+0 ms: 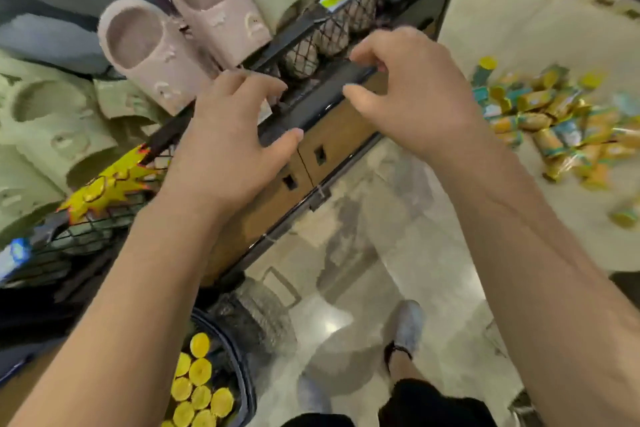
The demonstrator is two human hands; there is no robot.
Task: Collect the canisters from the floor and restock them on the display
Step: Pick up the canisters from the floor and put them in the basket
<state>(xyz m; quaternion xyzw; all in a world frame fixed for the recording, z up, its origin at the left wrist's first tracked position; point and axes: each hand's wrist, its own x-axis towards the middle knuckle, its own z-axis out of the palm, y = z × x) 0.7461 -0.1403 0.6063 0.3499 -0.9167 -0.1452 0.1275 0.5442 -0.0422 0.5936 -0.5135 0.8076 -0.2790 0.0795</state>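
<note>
both hands clamped on a dark phone [320,99] held level above the front edge of the display: left hand [228,139] gripping its near end with thumb along the lower side, right hand [408,94] pinching its far end, thumb on the near side and fingers curled over the top. heaped canisters [554,118], yellow-lidded with orange and teal labels, lying loose on the pale floor [374,253] toward the right edge, well apart from the hands. more canisters standing upright, yellow lids up, packed in a round dark bin [242,388] at the bottom left by the display's foot. pink slippers [180,28] and pale green slippers [52,128] stacked on the display's upper left. black wire baskets [325,35] along the display's front edge, yellow starburst tags [104,184] clipped on. brown panel [332,139] below the edge. grey shoe [408,326] on the floor.
</note>
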